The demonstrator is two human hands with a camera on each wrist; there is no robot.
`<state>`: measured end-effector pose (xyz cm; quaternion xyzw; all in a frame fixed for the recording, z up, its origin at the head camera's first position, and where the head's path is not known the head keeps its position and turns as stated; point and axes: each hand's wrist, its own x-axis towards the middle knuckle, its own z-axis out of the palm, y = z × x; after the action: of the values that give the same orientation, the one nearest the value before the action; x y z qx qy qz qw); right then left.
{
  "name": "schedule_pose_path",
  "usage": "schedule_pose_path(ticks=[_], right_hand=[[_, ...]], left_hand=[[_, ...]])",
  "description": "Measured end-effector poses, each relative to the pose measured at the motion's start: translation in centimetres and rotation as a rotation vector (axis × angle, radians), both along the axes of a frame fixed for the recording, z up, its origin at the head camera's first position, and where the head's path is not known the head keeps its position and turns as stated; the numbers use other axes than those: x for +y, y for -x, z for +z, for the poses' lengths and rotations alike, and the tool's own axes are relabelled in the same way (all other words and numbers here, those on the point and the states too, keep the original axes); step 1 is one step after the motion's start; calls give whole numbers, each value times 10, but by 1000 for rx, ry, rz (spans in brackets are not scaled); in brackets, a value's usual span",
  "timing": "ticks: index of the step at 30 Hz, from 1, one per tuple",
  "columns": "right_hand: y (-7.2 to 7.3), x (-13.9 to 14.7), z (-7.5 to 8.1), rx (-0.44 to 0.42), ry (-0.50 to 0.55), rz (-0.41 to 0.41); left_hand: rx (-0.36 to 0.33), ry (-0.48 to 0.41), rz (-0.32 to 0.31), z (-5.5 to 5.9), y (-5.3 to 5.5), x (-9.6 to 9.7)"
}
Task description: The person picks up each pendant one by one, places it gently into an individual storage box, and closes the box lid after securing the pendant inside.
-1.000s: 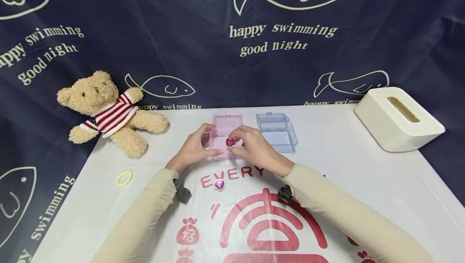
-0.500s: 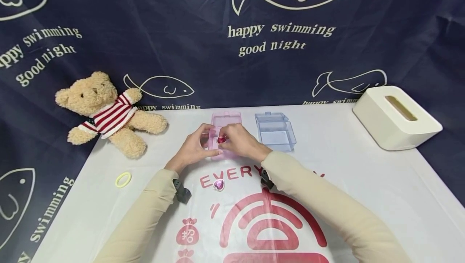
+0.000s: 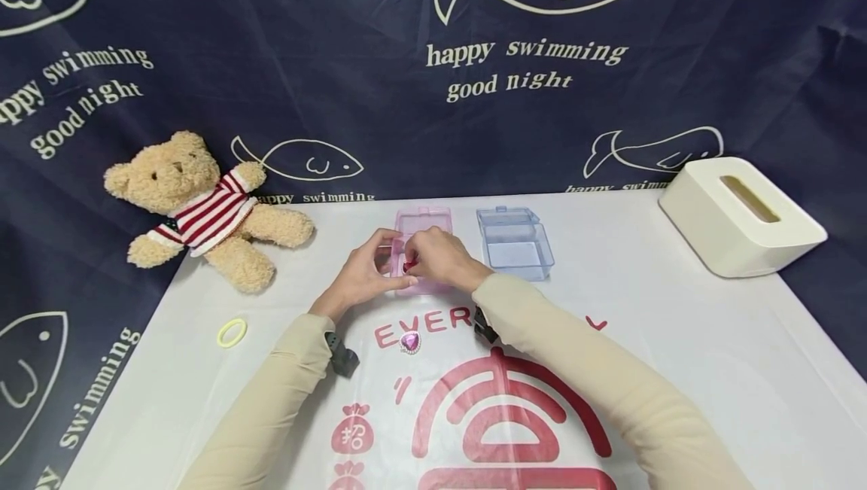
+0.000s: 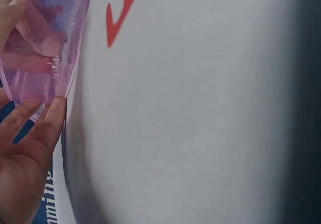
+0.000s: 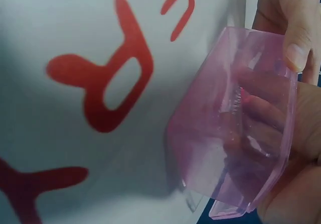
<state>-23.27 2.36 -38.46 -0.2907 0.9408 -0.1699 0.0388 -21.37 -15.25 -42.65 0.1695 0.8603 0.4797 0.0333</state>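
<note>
Now your right hand point(image 3: 442, 255) has lowered the red gem point(image 3: 409, 267) inside the pink box point(image 5: 210, 128), pinched, seemingly unplaced; your left hand point(image 3: 361, 273) grips the box.

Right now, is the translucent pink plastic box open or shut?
Open: the box has its lid tipped back, the right fingers inside.

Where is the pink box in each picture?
Head: the pink box, near the centre, left of the blue box.
Left wrist: pink box, upper left corner.
Right wrist: pink box, right of centre.
Shared landmark: red lettering, below, right and left of the box respectively.
</note>
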Motion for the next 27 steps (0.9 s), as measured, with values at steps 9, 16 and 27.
schedule_pose_path(ticks=[9,16,27], right_hand=[[1,-8,-3,-43,-85,-48],[-4,0,-4,-23,32,2],[-65,20,-3,379,376,65]], left_hand=[[2,-16,5,-4,-1,0],[-13,-19,3,-6,-2,0],[22,32,-3,-2,2,-1]])
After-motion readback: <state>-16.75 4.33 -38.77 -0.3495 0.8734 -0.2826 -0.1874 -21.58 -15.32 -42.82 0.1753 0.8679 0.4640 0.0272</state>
